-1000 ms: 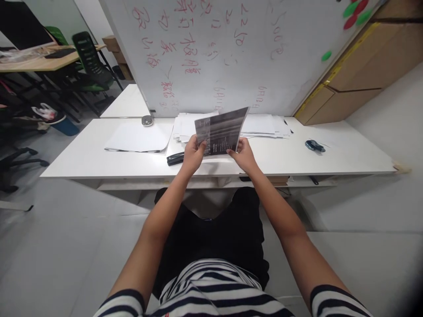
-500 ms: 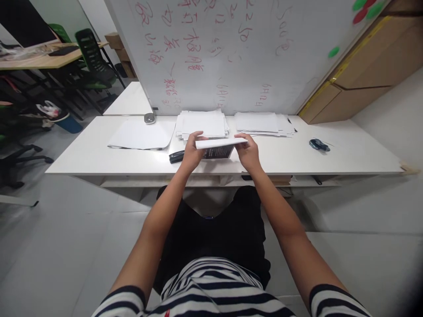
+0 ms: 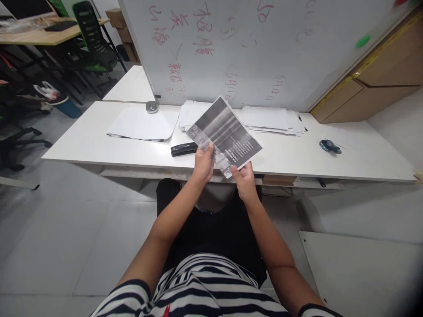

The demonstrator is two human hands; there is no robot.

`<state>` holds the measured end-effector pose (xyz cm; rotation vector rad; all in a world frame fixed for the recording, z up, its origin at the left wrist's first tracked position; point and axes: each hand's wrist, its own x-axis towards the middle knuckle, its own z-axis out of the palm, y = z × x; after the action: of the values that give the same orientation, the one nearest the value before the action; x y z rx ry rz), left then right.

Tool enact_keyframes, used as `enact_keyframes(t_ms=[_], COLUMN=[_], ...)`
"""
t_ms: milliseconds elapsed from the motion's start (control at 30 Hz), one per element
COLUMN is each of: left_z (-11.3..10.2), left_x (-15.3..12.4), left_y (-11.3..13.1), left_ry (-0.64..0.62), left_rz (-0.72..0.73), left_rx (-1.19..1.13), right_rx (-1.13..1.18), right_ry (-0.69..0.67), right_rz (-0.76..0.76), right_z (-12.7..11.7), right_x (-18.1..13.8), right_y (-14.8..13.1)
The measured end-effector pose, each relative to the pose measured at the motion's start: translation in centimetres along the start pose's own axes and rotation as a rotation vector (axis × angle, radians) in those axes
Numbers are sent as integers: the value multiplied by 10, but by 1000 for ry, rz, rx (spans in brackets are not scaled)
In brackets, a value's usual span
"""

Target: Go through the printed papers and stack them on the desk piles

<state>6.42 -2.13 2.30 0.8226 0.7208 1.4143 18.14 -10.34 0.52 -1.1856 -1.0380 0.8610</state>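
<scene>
A sheaf of printed paper sheets (image 3: 226, 134), with a dark grey picture and white text on the top page, is held tilted above the front of the desk. My left hand (image 3: 205, 162) grips its lower left edge, thumb on top. At the bottom corner, my right hand (image 3: 243, 178) pinches the sheets, also with its thumb on the printed side. The fingers beneath are mostly hidden. Just left of the sheets lies a black stapler (image 3: 183, 149). Behind them are a paper stack (image 3: 194, 110), partly covered, and another paper stack (image 3: 267, 118) to the right.
Large white sheets (image 3: 142, 123) lie on the left of the white desk (image 3: 291, 160), near a round silver-grey object (image 3: 151, 107). A small dark blue item (image 3: 329, 146) sits at the right. A whiteboard (image 3: 211, 53) and cardboard boxes (image 3: 373, 83) stand behind.
Both hands have turned the sheets from nearly edge-on to show the dark printed face, now rotated diagonally. The hands moved slightly lower, and the head view shifted.
</scene>
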Motion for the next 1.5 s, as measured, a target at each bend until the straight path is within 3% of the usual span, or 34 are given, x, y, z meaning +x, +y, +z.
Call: enact_keyframes(t_ms=[100,167,267,367,433,733,933,1067,1133,1200,1300,1500], left_z=[-4,-23,-65,-105,-120,-129,-131,-127,-121,-110,-94,-90], left_x=[-6,0,19,39,47,51,50,52,59,71,90,110], left_y=[0,12,36,53,58,68,69,87,98,105,97,42], left_ry=[44,108,64,-47,-99,-340,-360,-435,-384,-227,-42,-105], left_rz=[21,184,431,353,285,271,249,115,74,125,234,318], left_rx=[202,434,935,1391,1521,1513,1548,1359,1165,1014,977,1179], right_rx=[-117,-113,-1,97,112,117,139,149,136,125,117,121], right_ry=[271,342,342,275,245,22,-106,-224,-259,-264,-268,-256], right_rz=[46,102,211,382,467,577,563,554,552,544,550,576], right_z=[-18,-44,-82,-100,-100,-56,-29,-13,-10,-10,-13,-15], right_x=[6,13,16,11,8,18,26,30,31,31,29,24], right_y=[7,11,12,6,0,-13,-6,4,7,9,9,11])
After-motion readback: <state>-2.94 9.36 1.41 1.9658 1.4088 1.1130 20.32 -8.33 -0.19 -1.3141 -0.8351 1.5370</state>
